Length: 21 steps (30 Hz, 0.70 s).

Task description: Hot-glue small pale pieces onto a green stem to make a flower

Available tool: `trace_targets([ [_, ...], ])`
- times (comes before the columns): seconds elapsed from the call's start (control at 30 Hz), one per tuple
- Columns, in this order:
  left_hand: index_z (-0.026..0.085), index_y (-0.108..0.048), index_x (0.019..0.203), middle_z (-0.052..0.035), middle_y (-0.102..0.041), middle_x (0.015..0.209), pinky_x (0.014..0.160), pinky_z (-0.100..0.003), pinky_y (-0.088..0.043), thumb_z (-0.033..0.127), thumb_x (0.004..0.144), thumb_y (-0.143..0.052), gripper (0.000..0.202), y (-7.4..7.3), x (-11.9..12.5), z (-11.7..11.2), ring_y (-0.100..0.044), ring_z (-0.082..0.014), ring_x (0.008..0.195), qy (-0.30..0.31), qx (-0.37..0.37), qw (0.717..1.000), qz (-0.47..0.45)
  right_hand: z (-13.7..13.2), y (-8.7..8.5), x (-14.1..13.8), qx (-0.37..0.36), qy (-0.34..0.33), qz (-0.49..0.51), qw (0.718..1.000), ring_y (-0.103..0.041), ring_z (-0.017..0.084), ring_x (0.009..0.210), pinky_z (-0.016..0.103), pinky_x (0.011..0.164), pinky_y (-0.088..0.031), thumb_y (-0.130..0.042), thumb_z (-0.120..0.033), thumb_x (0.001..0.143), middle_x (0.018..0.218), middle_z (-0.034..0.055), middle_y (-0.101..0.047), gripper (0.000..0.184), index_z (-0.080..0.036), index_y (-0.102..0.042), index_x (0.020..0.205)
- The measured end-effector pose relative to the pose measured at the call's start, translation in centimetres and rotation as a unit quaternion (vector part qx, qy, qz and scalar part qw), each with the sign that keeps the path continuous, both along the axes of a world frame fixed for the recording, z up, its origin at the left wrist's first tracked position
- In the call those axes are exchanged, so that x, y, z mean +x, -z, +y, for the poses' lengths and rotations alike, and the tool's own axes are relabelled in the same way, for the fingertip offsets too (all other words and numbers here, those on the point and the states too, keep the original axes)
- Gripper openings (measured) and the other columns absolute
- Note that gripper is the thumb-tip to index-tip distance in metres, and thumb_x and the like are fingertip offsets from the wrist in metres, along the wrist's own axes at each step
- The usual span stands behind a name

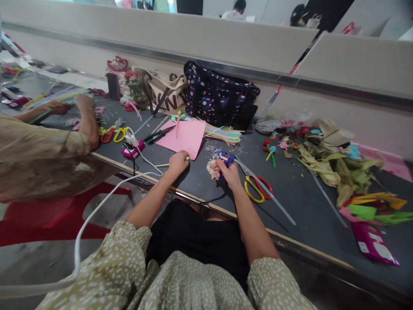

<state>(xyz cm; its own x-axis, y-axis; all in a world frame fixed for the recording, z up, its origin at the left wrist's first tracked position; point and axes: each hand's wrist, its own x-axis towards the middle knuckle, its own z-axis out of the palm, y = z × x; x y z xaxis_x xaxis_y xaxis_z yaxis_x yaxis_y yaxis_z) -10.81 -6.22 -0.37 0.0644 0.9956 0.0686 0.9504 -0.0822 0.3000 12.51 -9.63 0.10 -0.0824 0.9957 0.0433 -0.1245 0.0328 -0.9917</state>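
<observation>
Blue glue gun (230,159) is gripped by the right hand (229,173), at three o'clock from the left hand (177,164), where a yellow stem (162,165) is pinched; steadiness is best maintained.

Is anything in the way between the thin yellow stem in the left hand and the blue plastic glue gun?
Only something low: a shaggy, cream-coloured clump lies partly between the left hand and the glue gun, beside the right hand. Nothing tall visibly blocks the gap.

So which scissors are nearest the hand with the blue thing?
The scissors beside that right hand; the other pair lies off left, near a purple pack.
</observation>
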Motion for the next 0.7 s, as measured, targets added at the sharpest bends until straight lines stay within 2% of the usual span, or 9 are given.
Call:
trace_targets([
  [0.1, 0.025, -0.073, 0.101, -0.0062, -0.069, 0.122, 0.082, -0.031, -0.047, 0.019, 0.086, -0.050, 0.028, 0.1, -0.7, 0.2, -0.066, -0.0244, 0.104, -0.020, -0.010, 1.000, -0.012, 0.6, -0.7, -1.3, -0.022, -0.038, -0.039, 0.998, -0.051, 0.010, 0.034, 0.023, 0.036, -0.048, -0.069, -0.061, 0.078, 0.046, -0.0021, -0.058, 0.045, -0.017, -0.064, 0.070],
  [0.17, 0.026, -0.075, 0.100, -0.0060, -0.069, 0.123, 0.083, -0.032, -0.047, 0.020, 0.087, -0.051, 0.028, 0.1, -1.0, 0.4, -0.066, -0.0249, 0.104, -0.020, -0.015, 0.999, -0.022, 1.3, -1.1, -2.6, -0.045, -0.054, -0.064, 0.996, -0.052, 0.010, 0.033, 0.022, 0.033, -0.047, -0.072, -0.062, 0.074, 0.052, -0.0004, -0.063, 0.046, -0.017, -0.062, 0.071],
  [0.23, 0.026, -0.075, 0.101, -0.0061, -0.068, 0.125, 0.085, -0.032, -0.048, 0.020, 0.087, -0.051, 0.028, 0.1, -1.1, 0.4, -0.066, -0.0247, 0.105, -0.018, -0.017, 0.999, -0.033, 2.3, -1.3, -4.0, -0.057, -0.054, -0.088, 0.993, -0.054, 0.011, 0.034, 0.023, 0.031, -0.047, -0.077, -0.059, 0.070, 0.059, 0.0021, -0.068, 0.045, -0.017, -0.062, 0.074],
  [0.37, 0.026, -0.076, 0.102, -0.0060, -0.067, 0.128, 0.089, -0.032, -0.048, 0.021, 0.089, -0.051, 0.029, 0.1, -1.3, 0.4, -0.065, -0.0239, 0.108, -0.010, -0.017, 0.999, -0.051, 4.1, -0.8, -6.1, -0.074, -0.066, -0.130, 0.987, -0.055, 0.014, 0.032, 0.024, 0.027, -0.045, -0.080, -0.052, 0.070, 0.054, 0.0023, -0.067, 0.038, -0.017, -0.064, 0.070],
  [0.5, 0.027, -0.076, 0.102, -0.0057, -0.066, 0.130, 0.090, -0.033, -0.049, 0.021, 0.089, -0.052, 0.028, 0.2, -1.7, 0.4, -0.065, -0.0238, 0.109, -0.006, -0.023, 0.998, -0.066, 4.5, -0.1, -6.2, -0.089, -0.070, -0.121, 0.986, -0.053, 0.013, 0.028, 0.021, 0.025, -0.040, -0.085, -0.049, 0.064, 0.044, -0.0021, -0.061, 0.038, -0.018, -0.063, 0.066],
  [0.6, 0.027, -0.076, 0.103, -0.0053, -0.066, 0.131, 0.091, -0.033, -0.048, 0.021, 0.089, -0.052, 0.028, 0.4, -2.0, 0.5, -0.064, -0.0238, 0.110, -0.003, -0.027, 0.997, -0.076, 4.2, -0.2, -5.4, -0.083, -0.077, -0.122, 0.986, -0.053, 0.013, 0.028, 0.021, 0.025, -0.039, -0.084, -0.050, 0.064, 0.044, -0.0018, -0.062, 0.039, -0.019, -0.062, 0.065],
  [0.7, 0.027, -0.076, 0.103, -0.0053, -0.066, 0.129, 0.091, -0.033, -0.049, 0.022, 0.090, -0.052, 0.028, 0.7, -2.1, 0.6, -0.065, -0.0243, 0.110, -0.005, -0.022, 0.996, -0.088, 4.0, -0.6, -5.0, -0.059, -0.066, -0.165, 0.982, -0.051, 0.012, 0.028, 0.021, 0.025, -0.038, -0.081, -0.050, 0.069, 0.048, -0.0002, -0.064, 0.037, -0.018, -0.062, 0.064],
])
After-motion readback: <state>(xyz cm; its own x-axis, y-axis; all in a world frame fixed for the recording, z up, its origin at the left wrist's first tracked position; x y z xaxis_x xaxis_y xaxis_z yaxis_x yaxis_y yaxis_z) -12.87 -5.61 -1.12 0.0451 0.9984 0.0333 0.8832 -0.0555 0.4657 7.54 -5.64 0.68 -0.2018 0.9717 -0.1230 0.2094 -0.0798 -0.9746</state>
